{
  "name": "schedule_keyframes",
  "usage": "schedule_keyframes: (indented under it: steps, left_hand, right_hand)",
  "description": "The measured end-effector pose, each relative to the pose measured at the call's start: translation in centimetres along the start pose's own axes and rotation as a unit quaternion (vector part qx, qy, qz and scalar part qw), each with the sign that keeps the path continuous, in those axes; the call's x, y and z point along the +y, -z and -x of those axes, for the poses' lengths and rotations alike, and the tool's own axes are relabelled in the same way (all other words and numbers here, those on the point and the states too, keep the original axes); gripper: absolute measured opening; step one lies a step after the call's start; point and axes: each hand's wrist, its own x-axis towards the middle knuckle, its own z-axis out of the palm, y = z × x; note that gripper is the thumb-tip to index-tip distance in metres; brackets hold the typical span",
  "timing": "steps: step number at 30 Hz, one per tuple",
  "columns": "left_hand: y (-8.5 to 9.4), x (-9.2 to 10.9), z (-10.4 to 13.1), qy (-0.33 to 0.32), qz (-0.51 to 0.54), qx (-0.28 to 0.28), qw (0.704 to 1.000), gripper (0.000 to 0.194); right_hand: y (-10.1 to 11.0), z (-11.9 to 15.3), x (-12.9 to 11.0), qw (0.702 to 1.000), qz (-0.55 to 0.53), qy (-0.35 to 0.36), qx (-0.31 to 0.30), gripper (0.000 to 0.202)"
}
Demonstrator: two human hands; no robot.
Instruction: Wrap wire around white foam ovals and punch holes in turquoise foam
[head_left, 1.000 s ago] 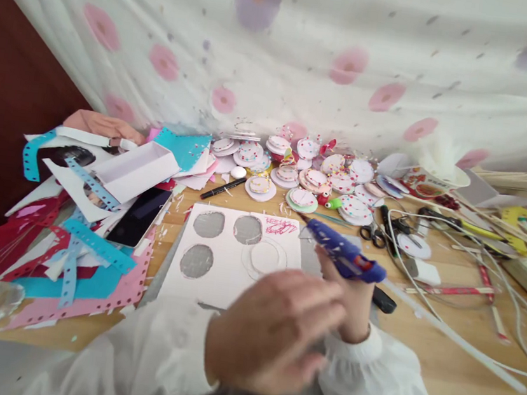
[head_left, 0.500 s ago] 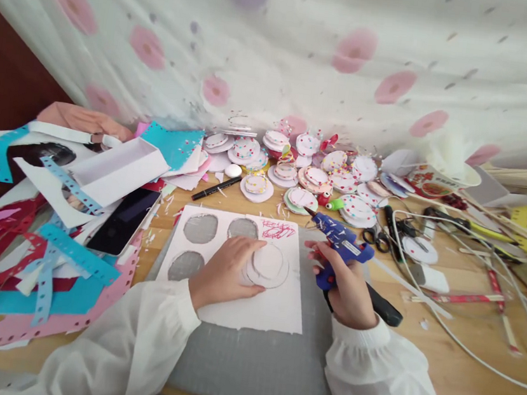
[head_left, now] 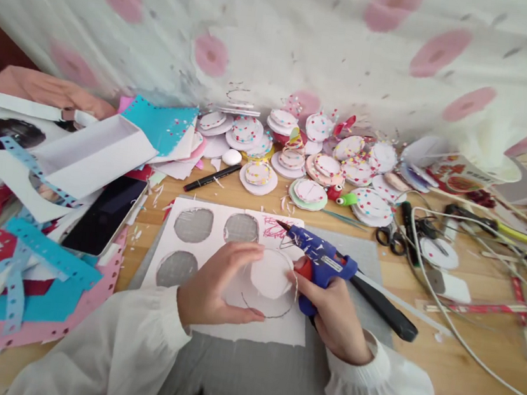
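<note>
My left hand (head_left: 212,284) is curved in a wide grip around a larger white paper circle (head_left: 257,304), thumb at its near edge and fingers at the far side, with a smaller white paper disc (head_left: 271,274) on top of it. My right hand (head_left: 338,315) is closed around the handle of a blue glue gun (head_left: 325,263), its dark nozzle pointing up and left past the small disc, over the red scribble (head_left: 275,226) on the white sheet (head_left: 292,330). Both circles are over that sheet, beside its cut-out round holes; I can't tell whether they touch it. The sheet is on a grey mat (head_left: 242,374) on the wooden table (head_left: 468,364). Beyond lie a black pen (head_left: 212,177) and dotted, stacked paper discs (head_left: 307,191). A black-screened phone (head_left: 105,216) and a white open paper box (head_left: 98,155) are to my left, black-handled scissors (head_left: 390,239) to my right.
</note>
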Motion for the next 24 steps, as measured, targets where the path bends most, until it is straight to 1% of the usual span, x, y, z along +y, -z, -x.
schedule_keyframes:
  steps: [3,5,6,8,11,18,21,24]
  left_hand:
    - [-0.1,-0.3,0.0,0.024,0.064,-0.005,0.998,0.108]
    - [0.0,-0.3,-0.1,0.055,0.114,-0.014,0.992,0.114]
    - [0.0,-0.3,-0.2,0.069,0.128,-0.021,0.989,0.113]
    - [0.1,-0.1,-0.3,0.087,0.132,-0.034,0.987,0.104]
    - [0.2,0.2,-0.4,0.101,0.127,-0.036,0.986,0.093]
    - [-0.3,0.4,-0.5,0.106,0.076,-0.030,0.991,0.086]
    - [-0.5,0.5,-0.5,0.101,0.074,-0.017,0.992,0.080]
    - [-0.5,0.7,-0.4,0.103,0.088,0.017,0.991,0.076]
  right_hand:
    - [-0.1,0.1,0.0,1.000,-0.020,-0.018,0.003,0.034]
    - [-0.1,0.0,-0.1,0.999,-0.041,-0.026,0.007,0.035]
    - [-0.1,0.0,-0.2,0.998,-0.051,-0.032,0.004,0.035]
    - [-0.2,0.0,-0.2,0.997,-0.059,-0.044,-0.008,0.036]
    - [-0.6,0.1,0.2,0.997,-0.053,-0.046,-0.026,0.036]
    - [-1.6,0.4,1.1,0.997,-0.056,-0.026,-0.050,0.034]
    - [-1.8,0.5,1.3,0.996,-0.061,-0.022,-0.057,0.031]
    - [-1.7,0.5,1.3,0.996,-0.070,-0.029,-0.050,0.029]
